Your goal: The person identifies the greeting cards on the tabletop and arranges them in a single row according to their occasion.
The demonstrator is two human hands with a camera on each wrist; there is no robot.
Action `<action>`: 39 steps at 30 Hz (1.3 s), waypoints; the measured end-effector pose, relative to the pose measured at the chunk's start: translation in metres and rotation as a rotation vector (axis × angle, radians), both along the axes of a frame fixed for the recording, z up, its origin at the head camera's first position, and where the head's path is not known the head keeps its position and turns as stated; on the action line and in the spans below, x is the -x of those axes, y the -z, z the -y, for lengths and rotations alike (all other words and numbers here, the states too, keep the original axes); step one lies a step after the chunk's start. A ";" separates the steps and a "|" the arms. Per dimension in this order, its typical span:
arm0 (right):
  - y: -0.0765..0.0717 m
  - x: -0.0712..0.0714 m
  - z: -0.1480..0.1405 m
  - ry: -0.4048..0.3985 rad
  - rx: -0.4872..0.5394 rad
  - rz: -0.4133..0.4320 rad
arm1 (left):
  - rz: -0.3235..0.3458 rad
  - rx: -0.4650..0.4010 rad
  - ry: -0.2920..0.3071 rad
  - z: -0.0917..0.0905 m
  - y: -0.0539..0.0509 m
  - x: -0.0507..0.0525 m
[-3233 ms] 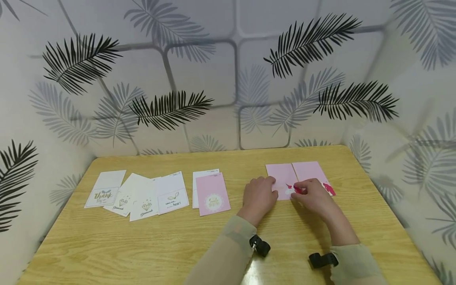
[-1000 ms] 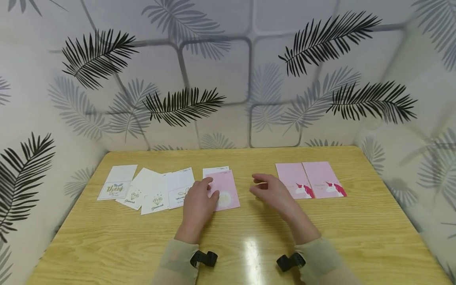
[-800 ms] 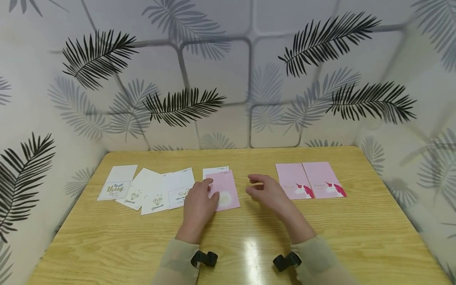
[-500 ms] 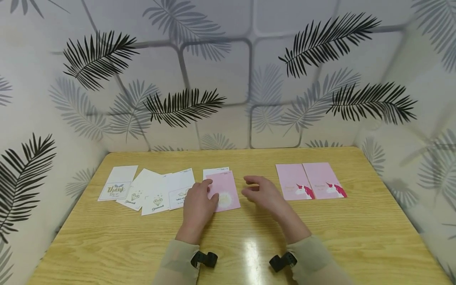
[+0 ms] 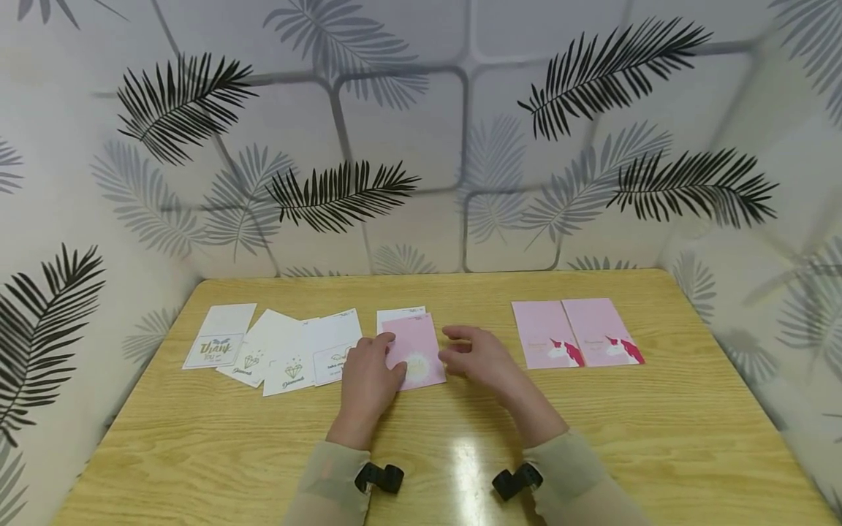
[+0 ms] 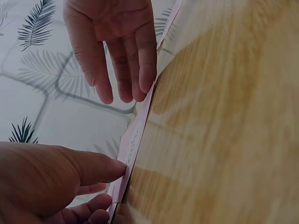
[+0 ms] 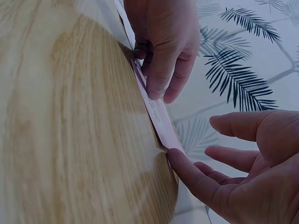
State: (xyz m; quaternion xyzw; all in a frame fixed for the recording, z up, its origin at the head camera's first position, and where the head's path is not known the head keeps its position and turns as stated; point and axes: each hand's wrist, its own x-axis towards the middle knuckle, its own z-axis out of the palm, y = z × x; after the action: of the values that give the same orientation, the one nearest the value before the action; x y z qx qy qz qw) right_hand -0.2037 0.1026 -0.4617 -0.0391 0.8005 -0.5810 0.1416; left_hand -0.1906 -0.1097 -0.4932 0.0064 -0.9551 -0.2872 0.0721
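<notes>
A pink card with a pale round emblem (image 5: 417, 351) lies over a white card (image 5: 401, 311) near the middle of the wooden table. My left hand (image 5: 370, 376) rests at its left edge, thumb on the card's face and fingers loosely bent. On the opposite side is my right hand (image 5: 483, 365), its fingers spread. In the right wrist view, the tip of a right-hand finger (image 7: 189, 172) meets the corner of the pink card (image 7: 161, 119). The left wrist view shows my left thumb (image 6: 100, 165) on that same card. Part of its left side is hidden by the left hand.
Two pink unicorn cards (image 5: 547, 332) lie side by side on the right. To the left, white cards overlap: a "Thank you" card (image 5: 215, 351), two diamond cards (image 5: 289, 365) and a winged-heart card (image 5: 329, 340). A leaf-patterned wall (image 5: 408, 146) stands behind the table (image 5: 263, 453).
Both hands have left the unicorn cards and moved left to the pink emblem card. Lately my right hand has drifted left up to its right edge, while the left hand stays put.
</notes>
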 end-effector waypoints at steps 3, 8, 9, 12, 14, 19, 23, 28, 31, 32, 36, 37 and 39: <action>0.000 -0.001 0.001 -0.010 0.002 0.007 | 0.006 0.008 0.000 0.000 -0.001 0.000; 0.001 -0.002 0.002 -0.008 -0.031 -0.009 | 0.018 0.012 -0.002 -0.001 -0.001 -0.001; 0.001 -0.002 0.002 -0.008 -0.031 -0.006 | 0.020 0.014 -0.001 -0.001 -0.001 -0.001; 0.002 -0.002 0.002 -0.008 -0.041 -0.005 | 0.023 0.013 -0.001 -0.001 -0.001 0.000; 0.002 -0.002 0.002 -0.011 -0.036 -0.004 | 0.026 0.009 -0.003 -0.001 -0.001 -0.001; 0.004 -0.003 0.003 -0.003 -0.021 0.000 | 0.032 -0.001 -0.002 0.000 -0.003 -0.002; 0.006 -0.002 0.004 0.001 -0.027 -0.009 | 0.027 -0.008 0.000 0.000 -0.004 -0.002; 0.008 -0.001 0.004 -0.018 -0.047 -0.021 | 0.039 -0.008 -0.002 0.000 -0.004 -0.002; 0.009 -0.001 0.004 -0.032 -0.052 -0.025 | 0.054 -0.005 0.001 -0.001 -0.004 -0.001; 0.010 0.000 0.004 -0.039 -0.050 -0.028 | 0.058 -0.005 0.003 -0.001 -0.004 0.000; 0.013 0.002 0.005 -0.056 -0.064 -0.052 | 0.059 0.007 0.007 -0.001 -0.004 0.000; 0.014 0.002 0.006 -0.063 -0.075 -0.061 | 0.058 0.012 0.009 -0.001 -0.004 0.000; 0.015 0.003 0.007 -0.076 -0.099 -0.079 | 0.057 0.018 0.009 -0.001 -0.005 0.000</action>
State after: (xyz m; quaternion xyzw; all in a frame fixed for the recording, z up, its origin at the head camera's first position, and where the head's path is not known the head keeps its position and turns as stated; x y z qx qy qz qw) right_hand -0.2063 0.0955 -0.4771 -0.0851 0.8313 -0.5328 0.1336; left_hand -0.1905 -0.1082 -0.4882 0.0094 -0.9593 -0.2788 0.0438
